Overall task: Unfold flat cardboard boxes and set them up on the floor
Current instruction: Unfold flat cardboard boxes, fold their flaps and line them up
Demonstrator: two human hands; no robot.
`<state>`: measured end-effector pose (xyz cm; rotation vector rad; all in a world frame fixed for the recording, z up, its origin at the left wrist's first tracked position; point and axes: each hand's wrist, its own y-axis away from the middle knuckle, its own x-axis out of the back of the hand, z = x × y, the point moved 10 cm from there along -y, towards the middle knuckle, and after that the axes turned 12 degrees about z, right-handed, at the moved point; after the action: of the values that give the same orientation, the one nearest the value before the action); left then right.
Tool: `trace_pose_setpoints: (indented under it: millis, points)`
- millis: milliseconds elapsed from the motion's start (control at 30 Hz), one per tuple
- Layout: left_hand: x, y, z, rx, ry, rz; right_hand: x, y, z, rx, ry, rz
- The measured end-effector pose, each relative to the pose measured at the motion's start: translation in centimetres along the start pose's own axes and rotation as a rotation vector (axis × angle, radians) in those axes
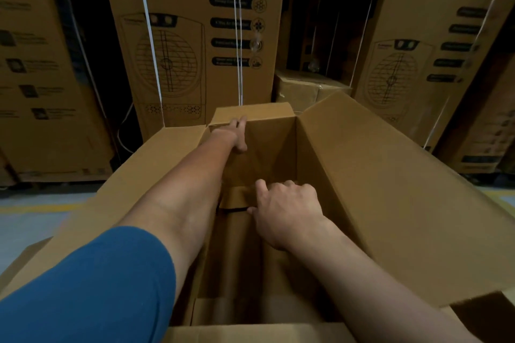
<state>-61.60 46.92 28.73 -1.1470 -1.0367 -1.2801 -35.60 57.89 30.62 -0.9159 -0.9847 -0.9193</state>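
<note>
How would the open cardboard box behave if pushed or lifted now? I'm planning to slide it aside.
The open cardboard box probably slides easily and feels light, since no contents show. Its raised flaps would likely flex. With the left hand on the far wall and the right hand inside, it may still skew.

Open box on the floor
The open brown cardboard box (362,175) sits before tall printed cardboard cartons (195,36); both hands are inside it.
</note>
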Motion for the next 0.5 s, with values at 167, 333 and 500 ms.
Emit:
trace_pose_setpoints:
  millis: [167,333,500]
  points:
    - [0.5,2.9,-1.0,-0.036,-0.076,-0.021,1.9,0.6,-0.5,0.002,-0.050,0.033]
    - [3.0,10.0,-0.9,-0.094,0.047,0.031,4.4,4.4,-3.3,0.015,-0.233,-0.054]
    - [6.4,18.5,-1.4,-0.069,0.150,0.097,7.6,9.3,-9.0,0.050,-0.441,-0.091]
